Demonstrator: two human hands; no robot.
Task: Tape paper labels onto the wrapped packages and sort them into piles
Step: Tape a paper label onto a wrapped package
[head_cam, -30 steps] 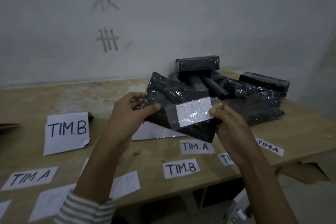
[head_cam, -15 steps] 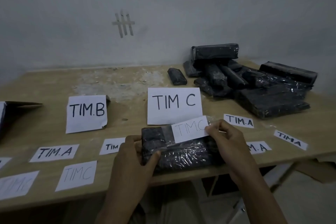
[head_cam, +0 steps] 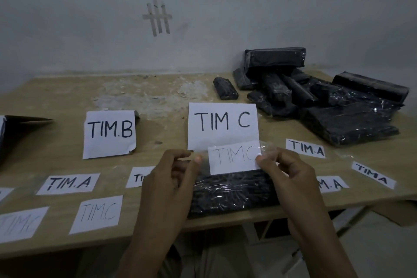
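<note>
Your left hand (head_cam: 170, 184) and right hand (head_cam: 285, 178) each pinch one end of the taped TIM.C label (head_cam: 233, 157), just above the wrapped package (head_cam: 230, 194) on the bench (head_cam: 67, 101).

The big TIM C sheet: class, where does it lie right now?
Head view: TIM C sheet lies centre of the table, right of the TIM.B sheet, just behind both hands.

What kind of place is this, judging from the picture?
Probably an improvised packing or sorting station, not a proper warehouse: a rough wooden table against a bare wall, handwritten team signs like "TIM C", and a heap of black wrapped packages.
</note>
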